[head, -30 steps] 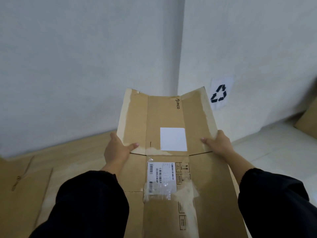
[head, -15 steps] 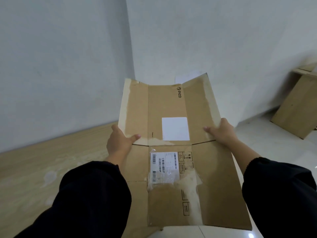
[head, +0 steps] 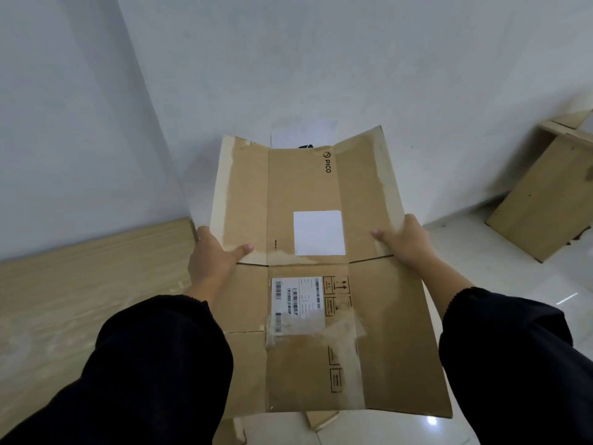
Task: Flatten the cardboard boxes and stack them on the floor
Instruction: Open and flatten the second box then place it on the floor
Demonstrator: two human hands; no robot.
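A flattened brown cardboard box (head: 301,194) with a PICO logo, a white square sticker and a barcode label is held up in front of me. My left hand (head: 213,261) grips its left edge, thumb on top of the left flap. My right hand (head: 406,240) grips the right edge, thumb on the right flap. Both far flaps tilt slightly upward. Bits of cardboard (head: 321,420) show on the floor under the box's near edge.
A wood-grain surface (head: 73,284) lies at the left along the white wall. A cardboard box (head: 545,194) leans against the wall at the far right on the white tiled floor (head: 500,271). A white paper sign (head: 301,134) peeks above the box.
My view has swung right: the wall corner has shifted left and the box at the right has come into view. Both hands keep the same hold on the flattened box.
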